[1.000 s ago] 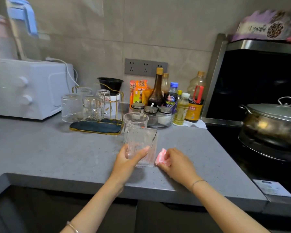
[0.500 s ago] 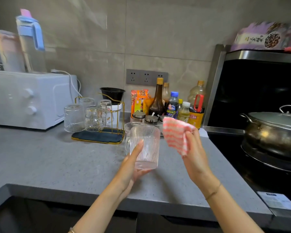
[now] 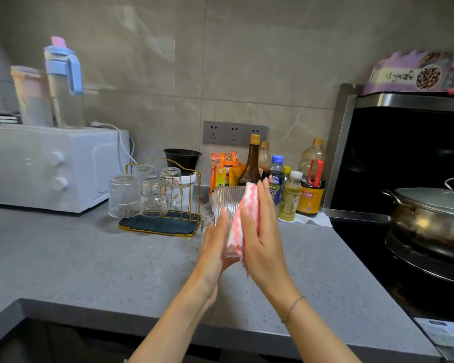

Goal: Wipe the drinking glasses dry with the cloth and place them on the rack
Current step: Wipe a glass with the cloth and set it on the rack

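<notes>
Cloth (image 3: 247, 208) now on ribbed clear glass (image 3: 226, 201) — flat right hand (image 3: 262, 244) presses, left hand (image 3: 215, 248) grips.

You are in a home kitchen: a grey countertop (image 3: 89, 258) under a tiled wall (image 3: 247, 61) with sockets (image 3: 235, 132) carries a white countertop oven (image 3: 50, 166), a gold rack (image 3: 165, 226) of upturned glasses (image 3: 123, 196) and a cluster of sauce bottles (image 3: 252, 166), and a lidded steel pot (image 3: 430, 213) sits on the black cooktop (image 3: 364, 244) at your right.
</notes>
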A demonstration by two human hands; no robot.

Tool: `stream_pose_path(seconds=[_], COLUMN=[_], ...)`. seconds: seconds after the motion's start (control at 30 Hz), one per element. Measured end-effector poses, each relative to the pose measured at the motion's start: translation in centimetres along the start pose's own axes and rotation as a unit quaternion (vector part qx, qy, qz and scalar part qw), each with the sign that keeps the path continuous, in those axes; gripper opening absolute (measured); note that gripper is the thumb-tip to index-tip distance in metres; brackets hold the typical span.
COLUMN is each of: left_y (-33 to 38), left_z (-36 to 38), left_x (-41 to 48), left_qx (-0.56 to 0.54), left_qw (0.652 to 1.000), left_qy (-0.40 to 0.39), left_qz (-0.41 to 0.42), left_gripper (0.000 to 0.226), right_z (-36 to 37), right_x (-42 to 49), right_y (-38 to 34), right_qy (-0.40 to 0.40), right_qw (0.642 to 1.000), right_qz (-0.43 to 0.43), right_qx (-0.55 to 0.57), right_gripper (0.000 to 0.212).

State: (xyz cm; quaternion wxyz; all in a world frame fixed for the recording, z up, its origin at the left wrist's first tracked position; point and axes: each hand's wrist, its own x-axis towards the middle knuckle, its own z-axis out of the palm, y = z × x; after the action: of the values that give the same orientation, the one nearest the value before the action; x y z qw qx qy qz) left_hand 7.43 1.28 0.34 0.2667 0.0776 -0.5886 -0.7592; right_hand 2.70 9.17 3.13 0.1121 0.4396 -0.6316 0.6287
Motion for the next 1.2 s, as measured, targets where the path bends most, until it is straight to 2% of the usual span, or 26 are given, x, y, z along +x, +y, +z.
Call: stream_pose_path(seconds=[0.13,0.23,0.33,0.37,0.5,0.7,0.9,0.97,1.1,1.2], left_y=[0.6,1.4,1.7,1.6,1.0,0.6,1.2,1.6,2.4,2.4], left_z=[-0.3,-0.5,-0.2,-0.1,-0.3,-0.2,-0.4,-0.6,-0.3,-0.2], left_x=[0.3,0.3,-0.1,-0.3,-0.4,-1.1,-0.7,-0.5,-0.7,-0.9], left_qx=[0.000,-0.028,-0.046,-0.045,0.014,-0.019,-0.027,-0.039,-0.090,-0.083], left_qw=[1.000,1.000,0.998,0.998,0.999,0.999,1.000,0.999,0.995,0.996], left_qy=[-0.004,-0.006,-0.039,-0.050,-0.032,-0.031,-0.010,-0.014,-0.032,-0.034], left_qz=[0.014,0.007,-0.019,-0.020,0.010,-0.002,0.006,0.011,-0.016,-0.022], left_gripper=[0.077,0.082,0.064,0.059,0.070,0.077,0.047,0.052,0.055,0.060], right_z=[0.4,0.9,0.7,0.6,-0.1,-1.5,-0.6,-0.3,0.0,-0.2], right_x=[-1.5,-3.1,-3.4,-3.2,-1.4,2.3,0.2,-1.2,-2.0,-1.4], right_y=[0.7,1.3,1.3,1.0,-0.1,0.4,0.3,0.4,0.1,-0.1], right_qy=[-0.023,-0.029,-0.027,-0.025,-0.031,-0.009,-0.072,-0.080,-0.055,-0.014], right_qw=[0.992,0.978,0.970,0.971,0.984,0.992,0.967,0.970,0.979,0.984], right_qz=[-0.090,-0.146,-0.142,-0.130,-0.075,-0.034,-0.130,-0.142,-0.150,-0.143], right_qx=[-0.082,-0.146,-0.195,-0.197,-0.159,-0.119,-0.206,-0.179,-0.125,-0.110], right_gripper=[0.051,0.048,0.046,0.045,0.044,0.038,0.050,0.052,0.030,0.024])
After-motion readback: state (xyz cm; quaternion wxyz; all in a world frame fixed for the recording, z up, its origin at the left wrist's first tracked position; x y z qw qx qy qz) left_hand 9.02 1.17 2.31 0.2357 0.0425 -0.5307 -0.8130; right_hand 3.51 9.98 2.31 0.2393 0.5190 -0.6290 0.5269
